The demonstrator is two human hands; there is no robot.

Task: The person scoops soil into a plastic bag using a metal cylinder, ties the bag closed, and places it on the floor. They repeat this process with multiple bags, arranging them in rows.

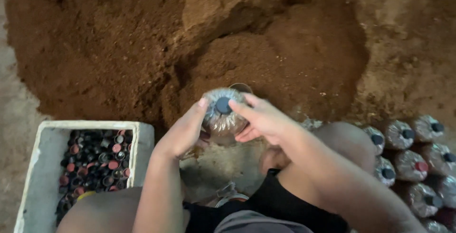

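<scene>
A clear plastic bag packed with brown substrate [221, 118] stands upright between my knees, topped with a dark round cap [223, 105]. My left hand [184, 131] grips the bag's left side, thumb near the neck. My right hand [260, 117] rests on the right side, its fingers reaching over to the cap. A metal rim [241, 87] shows just behind the bag.
A large heap of reddish-brown loose substrate [142, 38] fills the ground ahead. A white foam box [43, 166] at lower left holds several black and red caps [95, 159]. Several filled, capped bags [411, 154] lie stacked at right. My knees frame the bottom.
</scene>
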